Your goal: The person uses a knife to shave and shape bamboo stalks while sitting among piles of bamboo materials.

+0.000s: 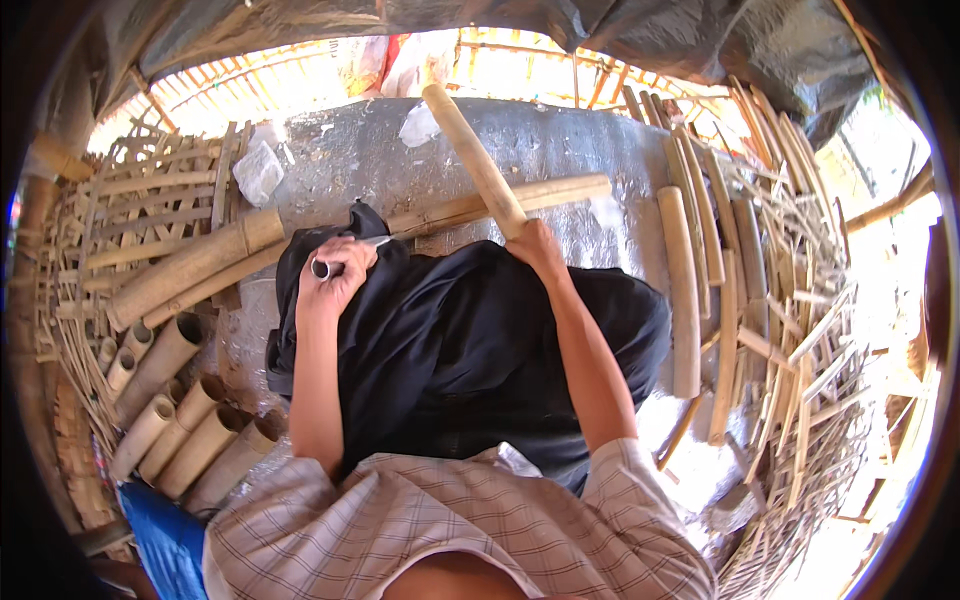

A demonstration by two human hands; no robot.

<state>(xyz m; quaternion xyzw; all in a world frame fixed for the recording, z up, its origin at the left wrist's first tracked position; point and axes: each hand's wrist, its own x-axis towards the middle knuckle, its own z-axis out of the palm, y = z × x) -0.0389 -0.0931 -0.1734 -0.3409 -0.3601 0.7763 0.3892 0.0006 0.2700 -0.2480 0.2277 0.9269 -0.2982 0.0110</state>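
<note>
My left hand is closed around the handle of a knife over my left knee. The round hollow end of the handle shows, and a bit of pale blade sticks out past the fingers. My right hand grips the lower end of a bamboo piece, which slants away up and to the left. Beneath that piece, a long bamboo pole lies across the ground in front of my knees. Black cloth covers my crossed legs.
Cut bamboo tubes are stacked at the left, with a thick bamboo length above them. Bamboo pieces and split strips lie along the right side. A whitish block rests at the far left of the grey ground sheet.
</note>
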